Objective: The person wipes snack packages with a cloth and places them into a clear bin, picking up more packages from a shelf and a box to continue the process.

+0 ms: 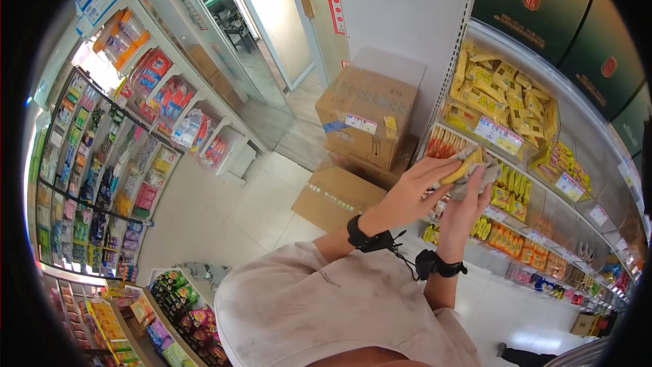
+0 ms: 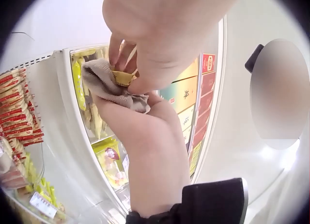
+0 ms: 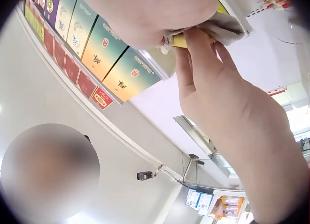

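In the head view my left hand (image 1: 413,189) holds a small yellow snack packet (image 1: 454,174) in front of the shelves. My right hand (image 1: 466,212) grips a grey cloth (image 1: 483,171), bunched against the packet. From the left wrist, the fingers of the left hand (image 2: 155,35) curl over the yellow packet (image 2: 123,78), and the cloth (image 2: 102,79) wraps under and beside it. The right wrist view has the left hand (image 3: 227,83) reaching up to the packet (image 3: 180,41), with the cloth (image 3: 226,26) along its side. Part of the packet is hidden by cloth and fingers.
Just beyond the hands stands a clear bin of yellow packets (image 1: 506,92) with price tags. Lower shelves hold yellow and orange snack packs (image 1: 533,248). Stacked cardboard boxes (image 1: 370,112) stand by the wall, and a flat cardboard piece (image 1: 337,196) lies on the floor.
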{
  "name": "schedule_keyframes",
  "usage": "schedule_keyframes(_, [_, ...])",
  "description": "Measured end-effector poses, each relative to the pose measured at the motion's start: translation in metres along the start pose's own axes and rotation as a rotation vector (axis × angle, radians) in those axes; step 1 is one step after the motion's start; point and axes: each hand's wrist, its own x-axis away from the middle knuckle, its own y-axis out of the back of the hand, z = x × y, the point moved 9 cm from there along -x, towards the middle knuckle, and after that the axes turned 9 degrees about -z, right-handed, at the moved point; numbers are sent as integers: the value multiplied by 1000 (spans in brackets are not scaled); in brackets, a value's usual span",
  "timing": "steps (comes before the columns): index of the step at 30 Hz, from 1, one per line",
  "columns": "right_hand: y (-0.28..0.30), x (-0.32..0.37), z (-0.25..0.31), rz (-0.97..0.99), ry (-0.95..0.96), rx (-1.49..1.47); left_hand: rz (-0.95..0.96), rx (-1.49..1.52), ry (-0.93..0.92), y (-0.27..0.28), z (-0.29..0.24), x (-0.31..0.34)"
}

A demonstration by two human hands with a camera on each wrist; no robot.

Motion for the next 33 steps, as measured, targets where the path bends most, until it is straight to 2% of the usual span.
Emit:
schedule_keyframes(4, [-11,-4,22,64,135,136,65,138,180,6,13,0])
schedule_keyframes(7, [5,-9,20,87,175,443,141,145,223,10,19,-2])
schedule_keyframes(11, [18,-11,18,57,202,268,170,167,274,7,21,-3])
schedule_keyframes(14, [19,-8,23,49,258,176,71,408,409,4,27,-2])
schedule_keyframes(16, [18,-6,31,86,309,178,61,426,357,6,28,-1])
schedule_keyframes(17, [22,-7,30,48,256,180,56,436,330,7,28,-2])
schedule_keyframes(19, [27,-5,35,-33,148,184,104,456,403,6,30,0])
schedule_keyframes(22, [25,-6,30,-135,-21,33,94,455,413,5,35,3])
schedule_keyframes(25, [26,-2,19,-4,21,198,56,416,427,4,35,2])
schedule_keyframes(28, [12,5,13,-13,147,167,12,403,480,9,32,0])
schedule_keyframes(31, [25,-3,2,-151,79,118,-36,470,559,0,39,6])
schedule_keyframes(33, [17,-7,5,-125,49,19,-35,478,572,-5,41,13])
